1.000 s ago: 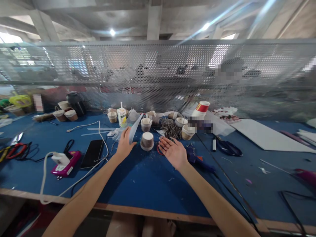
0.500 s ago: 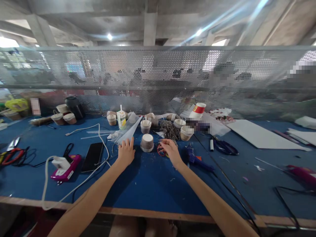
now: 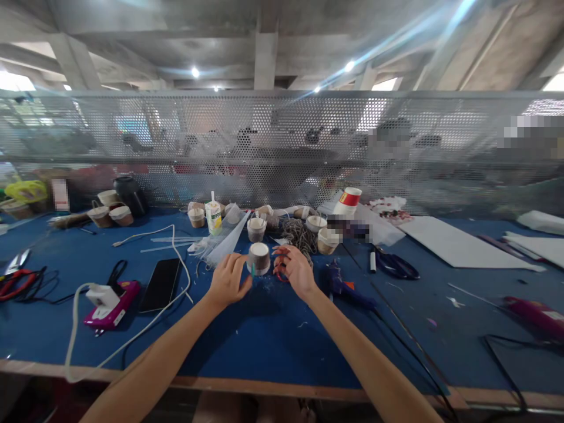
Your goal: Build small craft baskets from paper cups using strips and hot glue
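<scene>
My left hand (image 3: 227,281) hovers over the blue table (image 3: 264,335) just left of a small twine-wrapped cup (image 3: 258,258). Its fingers are curled, and thumb and forefinger pinch a small teal bit I cannot make out. My right hand (image 3: 294,271) is just right of the cup, its fingers closed round the red handles of a pair of scissors (image 3: 280,265). A clear plastic sheet (image 3: 222,242) lies beyond my left hand. Behind the cup is a tangle of twine (image 3: 302,234) with more small cups (image 3: 257,228) around it.
A black phone (image 3: 161,284), a pink box with a white charger (image 3: 110,295) and a white cable lie at left. A blue glue gun (image 3: 341,285), black scissors (image 3: 395,265) and a white sheet (image 3: 458,247) lie at right. A perforated metal screen (image 3: 282,153) closes off the back.
My left hand left the clear plastic sheet and moved right to the cup. My right hand turned over, reached down and closed on the red scissor handles.
</scene>
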